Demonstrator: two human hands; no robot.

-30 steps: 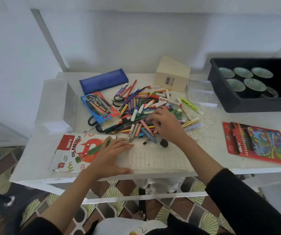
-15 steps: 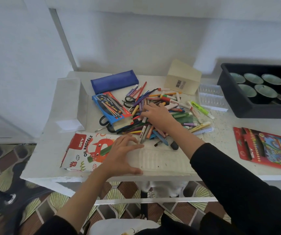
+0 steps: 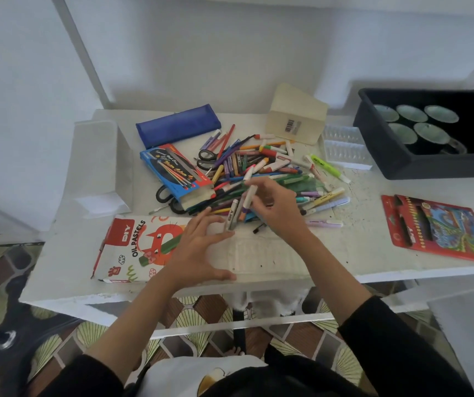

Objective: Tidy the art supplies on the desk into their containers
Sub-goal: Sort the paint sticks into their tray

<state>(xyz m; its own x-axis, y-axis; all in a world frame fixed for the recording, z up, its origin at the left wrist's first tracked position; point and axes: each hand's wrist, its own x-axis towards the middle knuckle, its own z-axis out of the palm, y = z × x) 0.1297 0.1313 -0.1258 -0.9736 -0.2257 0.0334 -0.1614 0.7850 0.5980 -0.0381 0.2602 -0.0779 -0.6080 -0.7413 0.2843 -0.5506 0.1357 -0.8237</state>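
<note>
White desk (image 3: 358,247) bears a pile (image 3: 258,164) of pens; right hand (image 3: 275,207) pinches several sticks (image 3: 240,210); left hand (image 3: 198,250) rests, fingers spread, on the pastel box (image 3: 124,247).

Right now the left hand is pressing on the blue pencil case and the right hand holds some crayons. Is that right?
No. The head view shows the left hand resting on the oil pastels box, not the pencil case, which lies untouched at the back. The right hand does hold some crayons.
</note>
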